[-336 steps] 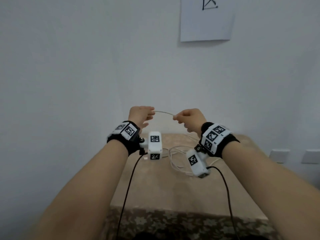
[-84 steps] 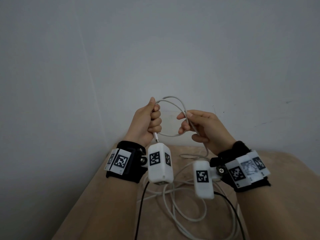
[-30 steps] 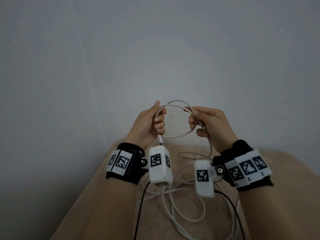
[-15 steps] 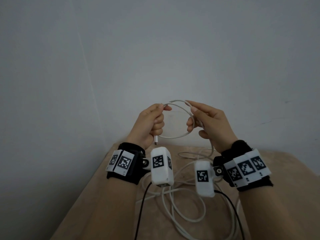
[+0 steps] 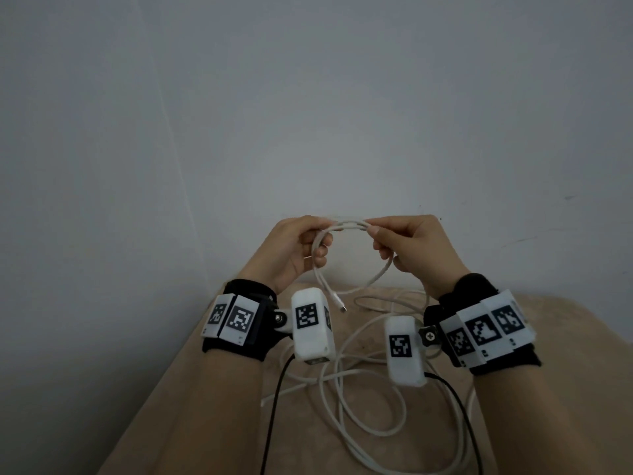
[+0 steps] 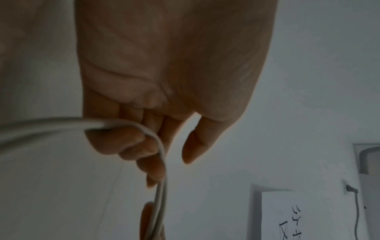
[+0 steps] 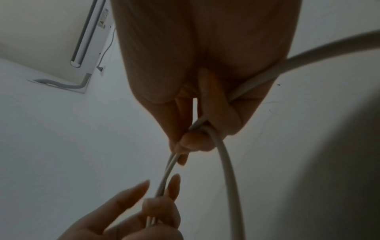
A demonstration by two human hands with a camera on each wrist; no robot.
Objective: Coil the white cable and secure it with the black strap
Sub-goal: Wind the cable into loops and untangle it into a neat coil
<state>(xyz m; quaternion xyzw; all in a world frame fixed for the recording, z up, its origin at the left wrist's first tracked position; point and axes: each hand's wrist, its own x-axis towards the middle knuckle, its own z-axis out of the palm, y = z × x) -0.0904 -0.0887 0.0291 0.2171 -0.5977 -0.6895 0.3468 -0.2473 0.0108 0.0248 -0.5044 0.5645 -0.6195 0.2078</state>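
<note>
The white cable [image 5: 346, 223] forms a small double-strand loop held in the air between both hands. My left hand [image 5: 320, 236] grips the loop's left side with fingers curled round it [image 6: 170, 167]. My right hand [image 5: 375, 234] pinches the strands at the top right, thumb against fingers [image 7: 185, 146], and the cable runs on through its palm. The cable's connector end [image 5: 339, 305] dangles below the left hand. The rest of the cable lies in loose loops [image 5: 346, 402] on the table. No black strap shows in any view.
The beige table [image 5: 205, 406] stands against a plain grey wall. Black wrist-camera wires [image 5: 274, 406] trail down over the loose cable. A paper sheet [image 6: 308, 216] and a plugged wall socket [image 6: 351, 190] are on the wall, and an air conditioner [image 7: 51, 32] is high up.
The hands have come together at the top of the loop, where two strands now lie side by side. The connector end hangs lower under the left hand than before.
</note>
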